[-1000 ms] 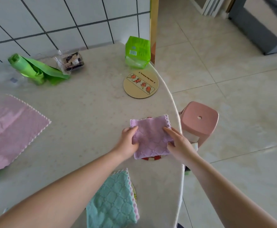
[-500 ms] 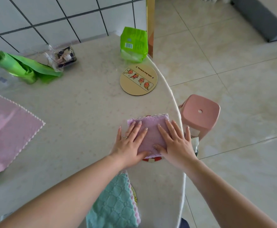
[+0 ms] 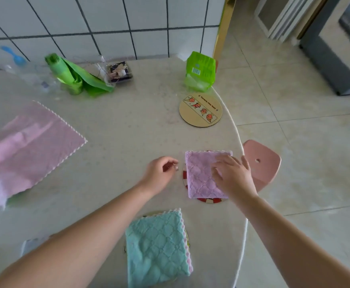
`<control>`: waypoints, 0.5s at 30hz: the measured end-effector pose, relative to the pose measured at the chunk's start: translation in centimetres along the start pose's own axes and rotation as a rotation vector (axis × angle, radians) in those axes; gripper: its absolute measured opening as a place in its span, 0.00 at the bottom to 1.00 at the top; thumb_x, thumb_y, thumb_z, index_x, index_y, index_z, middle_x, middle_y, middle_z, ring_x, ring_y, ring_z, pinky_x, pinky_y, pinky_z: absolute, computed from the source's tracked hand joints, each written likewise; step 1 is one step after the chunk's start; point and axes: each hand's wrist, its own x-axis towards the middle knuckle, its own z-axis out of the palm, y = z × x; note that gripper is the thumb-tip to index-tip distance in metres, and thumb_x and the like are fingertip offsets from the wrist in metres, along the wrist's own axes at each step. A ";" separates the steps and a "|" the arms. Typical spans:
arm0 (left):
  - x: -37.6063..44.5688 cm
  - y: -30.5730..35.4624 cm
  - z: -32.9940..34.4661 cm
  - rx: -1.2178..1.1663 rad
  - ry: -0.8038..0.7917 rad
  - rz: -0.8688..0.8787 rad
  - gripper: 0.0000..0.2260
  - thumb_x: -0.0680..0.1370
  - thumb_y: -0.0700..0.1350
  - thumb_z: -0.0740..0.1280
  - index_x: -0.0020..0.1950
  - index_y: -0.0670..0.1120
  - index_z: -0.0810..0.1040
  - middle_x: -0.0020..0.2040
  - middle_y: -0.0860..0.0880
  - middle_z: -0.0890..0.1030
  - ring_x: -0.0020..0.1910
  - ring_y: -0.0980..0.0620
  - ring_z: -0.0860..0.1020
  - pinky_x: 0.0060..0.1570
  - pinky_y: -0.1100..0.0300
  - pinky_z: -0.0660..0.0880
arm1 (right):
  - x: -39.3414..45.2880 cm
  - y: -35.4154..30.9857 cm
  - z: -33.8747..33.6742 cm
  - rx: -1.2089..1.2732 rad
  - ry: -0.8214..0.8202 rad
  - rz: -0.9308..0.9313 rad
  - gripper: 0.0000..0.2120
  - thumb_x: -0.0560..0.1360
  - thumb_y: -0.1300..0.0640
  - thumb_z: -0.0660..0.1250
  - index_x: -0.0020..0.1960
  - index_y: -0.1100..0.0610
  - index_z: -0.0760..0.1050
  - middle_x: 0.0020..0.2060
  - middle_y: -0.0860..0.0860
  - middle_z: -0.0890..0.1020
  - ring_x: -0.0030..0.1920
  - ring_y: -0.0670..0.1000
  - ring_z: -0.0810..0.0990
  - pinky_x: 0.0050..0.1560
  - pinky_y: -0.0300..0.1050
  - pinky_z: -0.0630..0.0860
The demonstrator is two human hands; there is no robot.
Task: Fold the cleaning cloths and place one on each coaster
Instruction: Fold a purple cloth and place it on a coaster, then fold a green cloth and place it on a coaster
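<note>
Right hand (image 3: 231,177) flat on folded purple cloth (image 3: 203,175) over a coaster (image 3: 208,201) — left hand (image 3: 161,173) loosely curled, holding nothing, just beside.

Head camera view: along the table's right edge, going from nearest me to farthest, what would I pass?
Folded teal cloth → folded purple cloth on a red-and-white coaster, right hand resting on it → bare round coaster → green packet → tiled wall.

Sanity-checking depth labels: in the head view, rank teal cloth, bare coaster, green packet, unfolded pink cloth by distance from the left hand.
From the left hand:
1. Teal cloth, below it, nearest.
2. Bare coaster, up and right.
3. Green packet, beyond the coaster by the wall.

The unfolded pink cloth, far left, is too close to call against the packet.
</note>
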 end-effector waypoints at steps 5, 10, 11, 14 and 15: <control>-4.3 -4.3 -6.8 -0.289 0.191 -0.102 0.07 0.76 0.31 0.62 0.48 0.41 0.77 0.37 0.50 0.78 0.30 0.67 0.77 0.35 0.74 0.72 | 0.1 -7.8 1.8 0.187 0.111 -0.285 0.13 0.73 0.53 0.59 0.43 0.52 0.82 0.40 0.44 0.84 0.43 0.45 0.81 0.57 0.53 0.72; -9.2 -10.9 -15.4 -0.291 0.311 -0.185 0.07 0.76 0.30 0.62 0.48 0.40 0.77 0.37 0.50 0.78 0.31 0.67 0.77 0.37 0.72 0.73 | 1.4 -17.6 5.2 0.152 -0.147 -0.443 0.12 0.74 0.53 0.59 0.50 0.50 0.81 0.48 0.45 0.82 0.50 0.48 0.80 0.61 0.49 0.67; -10.1 -12.2 -17.1 -0.258 0.333 -0.204 0.08 0.76 0.31 0.63 0.45 0.42 0.77 0.38 0.51 0.78 0.32 0.68 0.77 0.39 0.72 0.73 | 1.6 -19.5 6.0 0.128 -0.210 -0.468 0.12 0.76 0.53 0.59 0.53 0.50 0.80 0.51 0.45 0.81 0.54 0.48 0.78 0.63 0.47 0.65; -12.9 -16.4 -21.9 -0.037 0.384 -0.248 0.08 0.76 0.35 0.65 0.45 0.47 0.80 0.41 0.52 0.79 0.40 0.62 0.78 0.44 0.68 0.70 | 2.4 -25.1 8.4 0.042 -0.354 -0.504 0.15 0.77 0.51 0.59 0.61 0.49 0.76 0.64 0.46 0.74 0.65 0.48 0.71 0.67 0.42 0.60; -13.7 -17.5 -23.3 0.058 0.379 -0.265 0.07 0.76 0.36 0.65 0.49 0.44 0.81 0.44 0.50 0.79 0.43 0.57 0.78 0.47 0.66 0.70 | 2.6 -26.7 9.1 0.008 -0.392 -0.505 0.16 0.77 0.51 0.59 0.63 0.50 0.75 0.67 0.47 0.71 0.67 0.48 0.69 0.68 0.42 0.59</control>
